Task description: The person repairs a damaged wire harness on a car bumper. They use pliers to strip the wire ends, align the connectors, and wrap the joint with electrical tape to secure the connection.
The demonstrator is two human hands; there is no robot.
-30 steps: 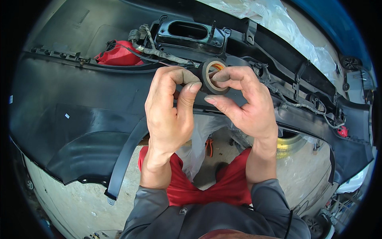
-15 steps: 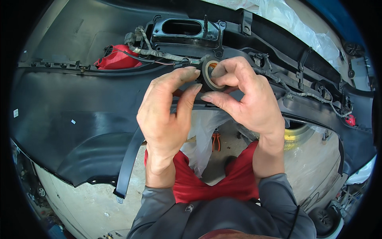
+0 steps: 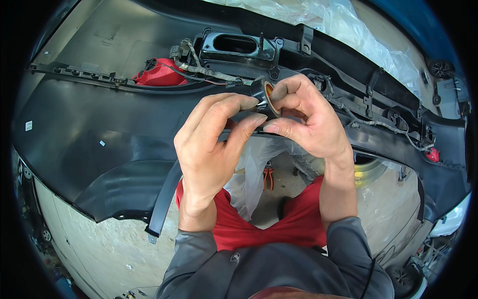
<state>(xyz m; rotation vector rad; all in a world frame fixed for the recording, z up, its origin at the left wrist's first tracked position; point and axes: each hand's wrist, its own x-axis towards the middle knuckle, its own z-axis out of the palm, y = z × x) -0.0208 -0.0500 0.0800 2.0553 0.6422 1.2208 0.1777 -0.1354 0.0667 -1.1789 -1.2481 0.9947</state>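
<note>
A roll of black tape (image 3: 258,91) with a pale and orange core is held up over the middle of the dark car bumper (image 3: 64,119). My right hand (image 3: 316,117) grips it, fingers hooked into the core and thumb below. Against the roll's left side, my left hand (image 3: 206,129) bends its index finger and thumb around the tape's outer face. A small shiny patch shows by the index fingertip. Just behind the roll runs a cloth-wrapped wiring harness (image 3: 211,75), with a dark connector close to the tape.
A black bracket (image 3: 239,48) with an oval slot and a red part (image 3: 160,73) sit on the bumper. Orange-handled pliers (image 3: 268,178) lie on the floor below, beside clear plastic sheeting (image 3: 251,174). More plastic film (image 3: 343,25) lies behind. A yellow-rimmed round object (image 3: 366,172) stands at right.
The roll has turned, so its black outer face shows more and its core less. My left fingers have shifted right, onto the roll's side. The whole view has shifted slightly.
</note>
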